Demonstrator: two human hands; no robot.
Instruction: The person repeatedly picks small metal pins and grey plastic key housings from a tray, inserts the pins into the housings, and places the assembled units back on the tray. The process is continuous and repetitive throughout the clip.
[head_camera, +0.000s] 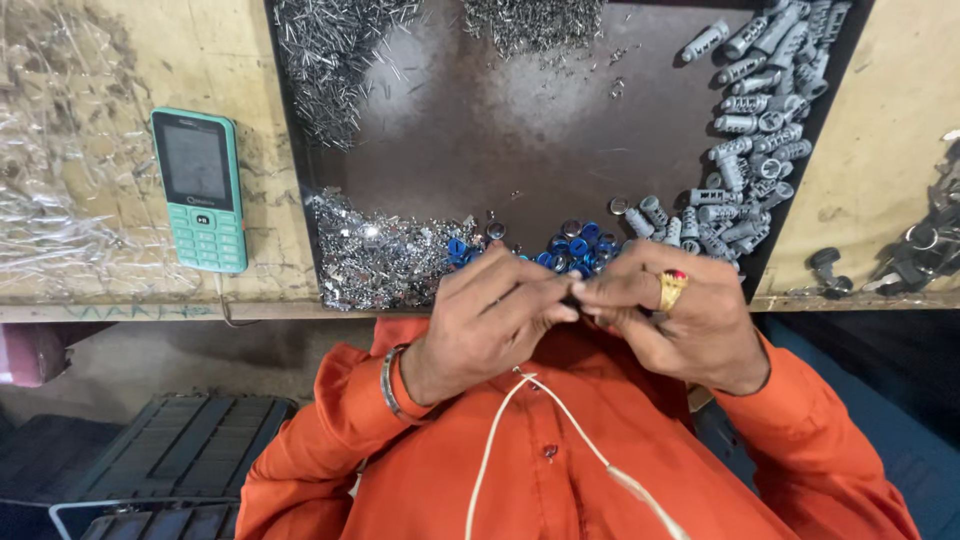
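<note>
a worn wooden bench (880, 170) carries a dark tray (520, 140) of sorted parts: thin steel pins (325, 70), blue caps (575, 247), grey ribbed sleeves (760, 110). your left hand (480, 325) and right hand (670, 310) meet fingertip to fingertip just below the tray, pinching a small dark part (571, 297), mostly hidden. judged light, rigid and easily dropped; grip it by its sides, close to the tips.

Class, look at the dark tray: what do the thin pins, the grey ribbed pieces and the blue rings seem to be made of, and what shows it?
Thin pins: likely bare metal, silvery and glinting.
Grey ribbed pieces: probably cast metal, dull grey, though plastic is possible.
Blue rings: apparently plastic, with uniform saturated colour and soft sheen.
</note>
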